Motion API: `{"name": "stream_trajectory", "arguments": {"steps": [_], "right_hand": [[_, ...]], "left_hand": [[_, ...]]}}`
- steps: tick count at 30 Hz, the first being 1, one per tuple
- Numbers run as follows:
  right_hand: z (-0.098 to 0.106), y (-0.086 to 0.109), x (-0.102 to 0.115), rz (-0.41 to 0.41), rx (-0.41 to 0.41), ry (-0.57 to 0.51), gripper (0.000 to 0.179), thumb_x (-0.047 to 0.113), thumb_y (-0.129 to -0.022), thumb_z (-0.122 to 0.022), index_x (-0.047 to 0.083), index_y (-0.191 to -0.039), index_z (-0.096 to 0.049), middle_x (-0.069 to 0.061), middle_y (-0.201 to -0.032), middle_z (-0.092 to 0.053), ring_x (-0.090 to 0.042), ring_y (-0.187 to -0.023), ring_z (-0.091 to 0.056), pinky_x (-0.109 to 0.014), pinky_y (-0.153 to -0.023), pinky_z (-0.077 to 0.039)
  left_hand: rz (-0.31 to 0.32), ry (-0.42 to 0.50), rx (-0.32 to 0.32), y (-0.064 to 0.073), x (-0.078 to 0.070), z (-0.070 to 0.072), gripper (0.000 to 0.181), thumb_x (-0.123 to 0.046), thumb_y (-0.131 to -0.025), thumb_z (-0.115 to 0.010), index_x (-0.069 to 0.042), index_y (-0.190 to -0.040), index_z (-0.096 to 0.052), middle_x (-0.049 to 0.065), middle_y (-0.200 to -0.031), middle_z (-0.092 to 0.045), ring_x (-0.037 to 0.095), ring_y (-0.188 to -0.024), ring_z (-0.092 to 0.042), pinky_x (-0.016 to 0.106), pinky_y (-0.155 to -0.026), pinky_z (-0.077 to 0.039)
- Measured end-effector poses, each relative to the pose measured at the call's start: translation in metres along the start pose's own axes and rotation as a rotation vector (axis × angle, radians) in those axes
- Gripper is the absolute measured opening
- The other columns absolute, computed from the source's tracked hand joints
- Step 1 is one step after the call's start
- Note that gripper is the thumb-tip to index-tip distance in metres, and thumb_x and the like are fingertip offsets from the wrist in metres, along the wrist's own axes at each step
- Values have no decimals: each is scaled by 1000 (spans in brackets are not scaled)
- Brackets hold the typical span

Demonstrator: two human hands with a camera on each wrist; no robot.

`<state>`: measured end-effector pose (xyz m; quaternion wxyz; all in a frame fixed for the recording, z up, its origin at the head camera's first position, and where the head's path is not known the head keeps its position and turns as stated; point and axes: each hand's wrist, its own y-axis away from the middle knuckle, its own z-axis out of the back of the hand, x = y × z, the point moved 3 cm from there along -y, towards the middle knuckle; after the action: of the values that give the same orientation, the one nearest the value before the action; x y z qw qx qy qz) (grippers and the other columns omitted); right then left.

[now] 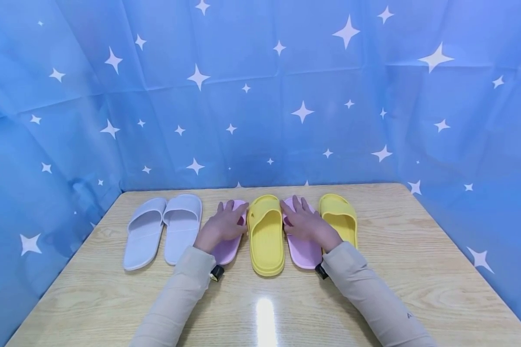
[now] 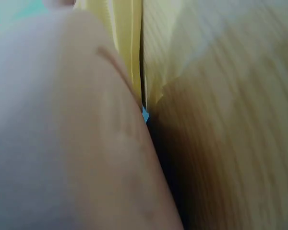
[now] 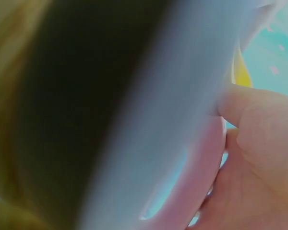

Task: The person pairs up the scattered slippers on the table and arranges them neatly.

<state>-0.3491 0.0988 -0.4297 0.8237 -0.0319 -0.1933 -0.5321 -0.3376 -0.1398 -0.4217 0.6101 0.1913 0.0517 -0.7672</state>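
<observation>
My left hand (image 1: 226, 224) lies over the front of a pink slipper (image 1: 226, 250), fingers spread across its strap. Over the strap of a second pink slipper (image 1: 305, 253) is my right hand (image 1: 304, 224), its fingers spread as well. Between the two hands sits a yellow slipper (image 1: 267, 246), toe toward the back. Another yellow slipper (image 1: 338, 207) is partly hidden behind my right wrist. In the right wrist view the pink slipper's edge (image 3: 201, 158) is close beside my thumb and palm. Blurred skin and sleeve fill much of the left wrist view, beside a yellow slipper's side (image 2: 127, 43).
Two pale white slippers (image 1: 181, 236) stand side by side at the left of the row. All the slippers are on a wooden table (image 1: 417, 270), near its back edge. A blue curtain (image 1: 260, 96) with white stars hangs behind and at both sides.
</observation>
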Motion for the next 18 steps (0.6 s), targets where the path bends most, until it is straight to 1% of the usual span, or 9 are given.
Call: {"name": "stream_trajectory", "arguments": {"steps": [3,7,12,14,18], "right_hand": [[0,0,0,-3,0,9,70,30,-106,-44,17,-168,-13,-27,-172,0,-50,-159,2,-80,-119,-13],[0,-2,0,-5,3,35,71,33,-105,-46,18,-168,-14,-27,-172,-6,-50,-159,-2,-78,-120,-15],[1,-2,0,10,-9,69,72,32,-104,-49,14,-167,-19,-30,-169,-14,-53,-157,-10,-79,-118,-20],[1,-2,0,12,-13,71,71,30,-103,-48,13,-166,-21,-30,-169,-15,-53,-157,-12,-80,-117,-20],[1,-1,0,5,-11,58,70,30,-105,-46,14,-167,-18,-29,-171,-9,-51,-158,-8,-80,-118,-18]], "left_hand": [[-18,-14,-14,-2,1,0,75,-32,-96,-63,-23,-164,-32,27,-169,-18,60,-155,-8,80,-112,-31],[-31,-21,-32,-2,1,0,74,-31,-94,-64,-22,-162,-35,27,-167,-22,61,-154,-11,80,-109,-34],[-33,-28,-40,-4,2,-1,74,-31,-94,-65,-22,-161,-36,27,-167,-23,60,-154,-11,80,-109,-34],[-31,-27,-44,-4,2,-1,74,-32,-94,-65,-23,-162,-36,26,-167,-22,59,-155,-10,80,-110,-33],[-29,-30,-52,-4,3,-2,74,-35,-95,-65,-23,-162,-35,25,-168,-23,57,-156,-10,80,-111,-32]]}}
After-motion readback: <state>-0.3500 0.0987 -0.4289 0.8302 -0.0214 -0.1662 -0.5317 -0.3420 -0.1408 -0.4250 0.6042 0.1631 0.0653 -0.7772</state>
